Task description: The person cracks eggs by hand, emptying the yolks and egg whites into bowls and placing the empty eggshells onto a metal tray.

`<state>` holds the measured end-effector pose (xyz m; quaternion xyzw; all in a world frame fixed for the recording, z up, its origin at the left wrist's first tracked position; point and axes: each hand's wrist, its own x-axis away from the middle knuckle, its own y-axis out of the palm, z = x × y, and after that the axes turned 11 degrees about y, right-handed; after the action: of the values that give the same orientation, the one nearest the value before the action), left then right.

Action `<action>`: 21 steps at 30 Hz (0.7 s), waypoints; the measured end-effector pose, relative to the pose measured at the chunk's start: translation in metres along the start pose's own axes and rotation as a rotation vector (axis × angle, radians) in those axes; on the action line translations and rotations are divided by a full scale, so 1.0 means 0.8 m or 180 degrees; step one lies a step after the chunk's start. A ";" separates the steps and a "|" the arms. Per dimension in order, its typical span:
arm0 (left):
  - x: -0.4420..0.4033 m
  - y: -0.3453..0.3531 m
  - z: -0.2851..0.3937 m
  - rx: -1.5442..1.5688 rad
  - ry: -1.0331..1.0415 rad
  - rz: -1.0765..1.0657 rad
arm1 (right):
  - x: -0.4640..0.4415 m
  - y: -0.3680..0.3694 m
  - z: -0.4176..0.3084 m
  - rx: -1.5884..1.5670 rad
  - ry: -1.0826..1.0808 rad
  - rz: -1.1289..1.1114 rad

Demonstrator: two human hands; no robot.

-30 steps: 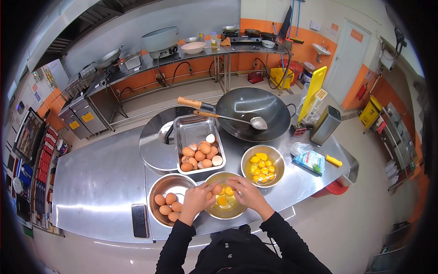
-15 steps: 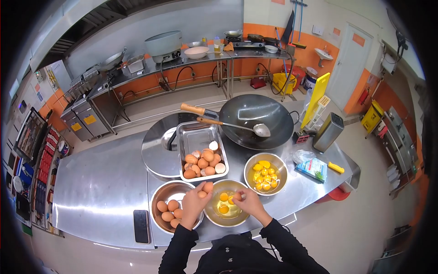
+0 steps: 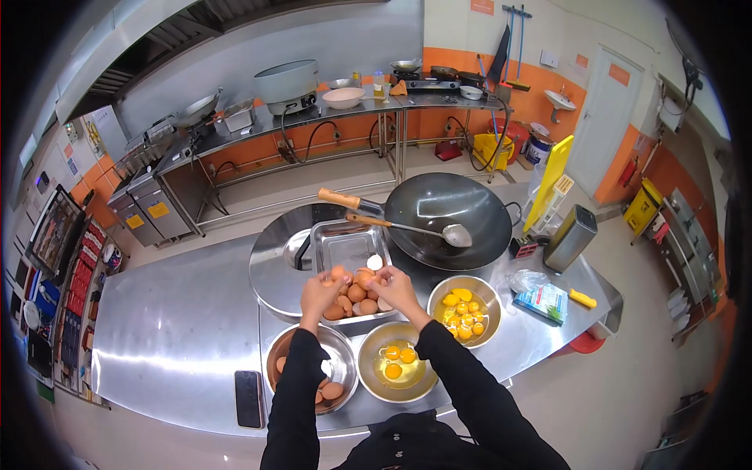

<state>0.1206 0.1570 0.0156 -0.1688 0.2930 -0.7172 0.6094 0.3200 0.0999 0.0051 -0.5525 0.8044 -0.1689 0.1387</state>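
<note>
Both of my hands are over the rectangular metal tray [image 3: 345, 235], which holds a heap of brown eggshells [image 3: 356, 294]. My left hand [image 3: 317, 296] is closed on a brown eggshell [image 3: 338, 272] at the tray's left side; how much of the shell is whole I cannot tell. On the right, my right hand [image 3: 398, 291] pinches another eggshell at the heap's edge, its fingers partly covering it. Nearer me, a steel bowl [image 3: 368, 384] contains three yolks in clear egg white. Brown eggs [image 3: 332, 391] lie in the left steel bowl [image 3: 349, 368], partly hidden by my left sleeve.
A second bowl [image 3: 492, 298] with several yolks stands to the right. Behind are a large wok [image 3: 439, 204] with a ladle [image 3: 456, 235] and a round lid [image 3: 270, 270]. A phone [image 3: 249, 399] lies front left; a knife block [image 3: 570, 239] and yellow-handled tool [image 3: 582, 298] sit right.
Both hands have moved forward from above the front bowls to the shell tray, carrying shells. The three yolks in the middle bowl are still there.
</note>
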 end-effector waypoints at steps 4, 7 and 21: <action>-0.025 -0.010 -0.017 -0.0261 0.0645 0.0235 | -0.017 0.027 -0.022 0.0318 -0.0477 0.0343; -0.008 -0.027 -0.021 0.0431 0.0159 0.0397 | 0.011 0.041 -0.050 0.0396 -0.0905 0.0325; 0.229 -0.091 -0.050 0.3626 -0.1015 0.0743 | 0.213 0.191 -0.004 0.1049 0.0252 -0.2197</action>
<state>0.0035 -0.0065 0.0092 0.1119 -0.2157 -0.6555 0.7151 0.1302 -0.0084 -0.0628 -0.7541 0.5378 -0.3539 0.1295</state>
